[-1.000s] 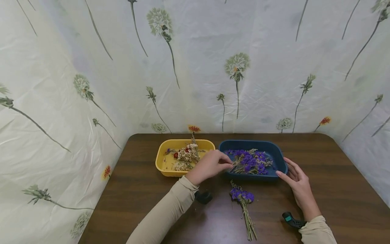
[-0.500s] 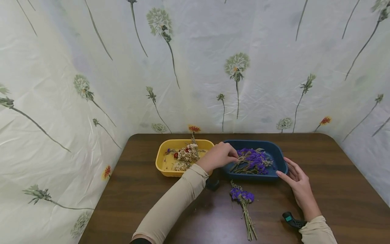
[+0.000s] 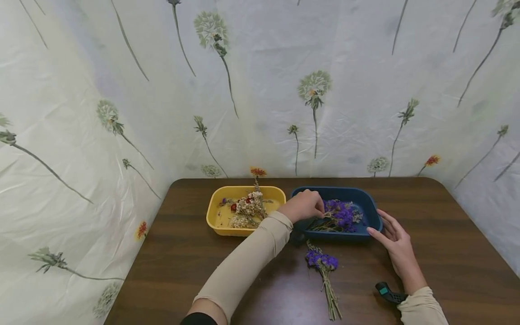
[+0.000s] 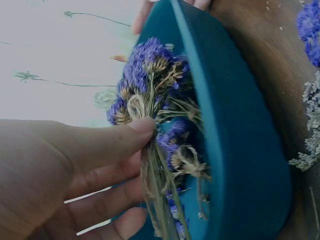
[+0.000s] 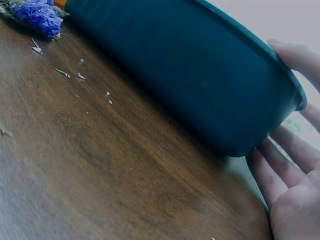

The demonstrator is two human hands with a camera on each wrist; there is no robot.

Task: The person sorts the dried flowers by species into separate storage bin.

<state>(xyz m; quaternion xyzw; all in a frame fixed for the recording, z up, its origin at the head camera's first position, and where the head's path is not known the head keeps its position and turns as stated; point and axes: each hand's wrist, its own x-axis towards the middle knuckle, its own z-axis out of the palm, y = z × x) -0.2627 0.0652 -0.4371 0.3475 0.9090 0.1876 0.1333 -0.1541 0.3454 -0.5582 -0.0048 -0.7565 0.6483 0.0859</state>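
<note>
My left hand [image 3: 304, 206] reaches into the blue tray [image 3: 339, 236]. In the left wrist view its thumb and fingers pinch the stems of a dried purple flower bunch [image 4: 145, 67], just under a twine bow. More purple flowers [image 4: 175, 137], also twine-tied, lie beneath it in the tray. My right hand [image 3: 399, 247] holds the tray's right end, with the thumb at the near corner and the fingers along the side. Another purple flower bunch [image 3: 322, 261] lies on the table in front of the tray, its stems toward me.
A yellow tray [image 3: 215, 225] with cream and red dried flowers [image 3: 249, 205] stands left of the blue one. Small plant crumbs [image 5: 80, 76] are scattered on the wooden table [image 3: 162, 271]. A flower-patterned curtain [image 3: 260, 90] hangs behind the table.
My left hand has moved right, further into the blue tray, with its fingertips on the flower stems. The right hand stays at the tray's end.
</note>
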